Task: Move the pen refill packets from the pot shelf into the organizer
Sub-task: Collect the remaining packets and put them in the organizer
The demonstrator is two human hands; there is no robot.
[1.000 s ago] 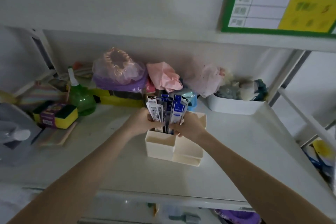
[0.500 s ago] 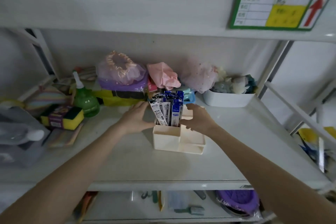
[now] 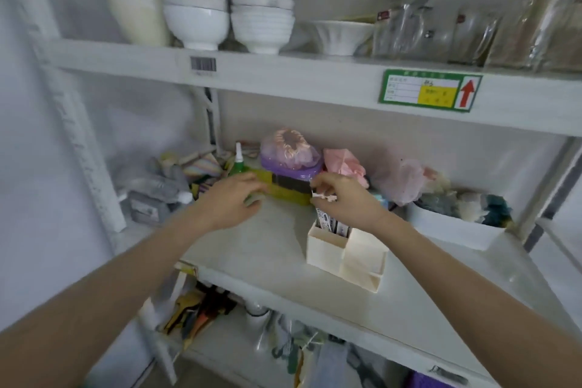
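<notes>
Clearly the pen refill packets stand upright in the rear left compartment of the cream organizer, with their long axis nearly vertical and a little tilted to the left. The organizer sits on the middle shelf, near its front edge. The tops of the packets are hidden behind the right hand, which is directly above them and touches or almost touches them; I cannot tell which. Its fingers are loosely curled and seem to pinch nothing firm, though a small white thing at the fingertips is too blurred to name. The left hand is more far away, to the left of the organizer, fingers relaxed and spread, holding nothing, in front of a green bottle. I judge that the right hand is the nearer one for any last push downward along the packets.
</notes>
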